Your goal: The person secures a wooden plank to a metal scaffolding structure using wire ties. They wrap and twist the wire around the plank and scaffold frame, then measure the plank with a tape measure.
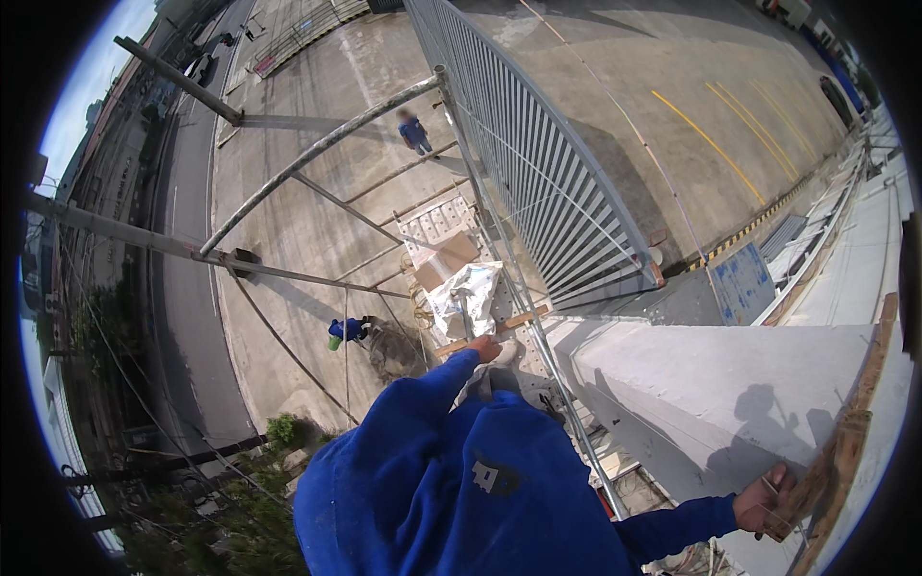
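Observation:
My left hand [486,348] is closed in front of my body, above the scaffold deck. A thin grey shaft rises beside it against a crumpled white sack [471,296], but what the fingers hold is unclear. A narrow wooden strip [524,318] passes at this hand. Out to the right, my right hand [761,499] curls around the lower end of a rough brown wooden board [837,470]. That board lies along the edge of a pale grey concrete wall [711,384]. Both arms are in blue sleeves.
Metal scaffold pipes [327,144] frame the left and front, high above the ground. A brown cardboard piece [447,259] lies on the perforated deck [437,223]. A slatted grey fence [538,154] stands beyond. Two people in blue [414,132] are below. Cables [125,355] hang at left.

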`<state>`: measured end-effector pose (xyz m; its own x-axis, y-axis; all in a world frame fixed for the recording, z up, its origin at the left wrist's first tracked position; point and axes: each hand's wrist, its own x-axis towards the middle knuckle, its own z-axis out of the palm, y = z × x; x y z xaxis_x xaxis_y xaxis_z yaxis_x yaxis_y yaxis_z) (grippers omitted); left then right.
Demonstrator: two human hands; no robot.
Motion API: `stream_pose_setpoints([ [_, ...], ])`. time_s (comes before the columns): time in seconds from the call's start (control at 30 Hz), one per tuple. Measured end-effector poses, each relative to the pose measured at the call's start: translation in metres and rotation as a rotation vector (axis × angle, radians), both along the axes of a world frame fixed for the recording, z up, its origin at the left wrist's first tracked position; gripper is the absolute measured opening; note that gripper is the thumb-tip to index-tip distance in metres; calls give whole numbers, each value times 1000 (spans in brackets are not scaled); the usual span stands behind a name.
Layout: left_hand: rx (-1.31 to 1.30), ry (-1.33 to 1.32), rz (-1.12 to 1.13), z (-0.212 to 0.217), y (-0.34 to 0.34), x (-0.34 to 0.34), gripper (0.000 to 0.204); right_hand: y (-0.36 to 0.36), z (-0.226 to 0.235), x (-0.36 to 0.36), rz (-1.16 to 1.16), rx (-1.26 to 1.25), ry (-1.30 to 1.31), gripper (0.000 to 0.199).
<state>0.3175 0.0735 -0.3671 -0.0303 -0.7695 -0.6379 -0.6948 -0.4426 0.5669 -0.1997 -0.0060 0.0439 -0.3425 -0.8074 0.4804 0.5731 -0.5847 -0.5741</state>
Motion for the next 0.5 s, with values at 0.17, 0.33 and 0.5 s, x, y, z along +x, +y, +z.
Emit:
stream_pose_setpoints([
  [0.17,-264,121,330,13,-53,-32,77,-2,7,23,-194,16,48,60],
  [0.33,-626,221,333,201,-111,-52,97,-4,3,16,-35,-16,24,57],
  [0.5,-1159,571,-107,400,-147,-133,105,-1,5,21,-31,-46,72,52],
])
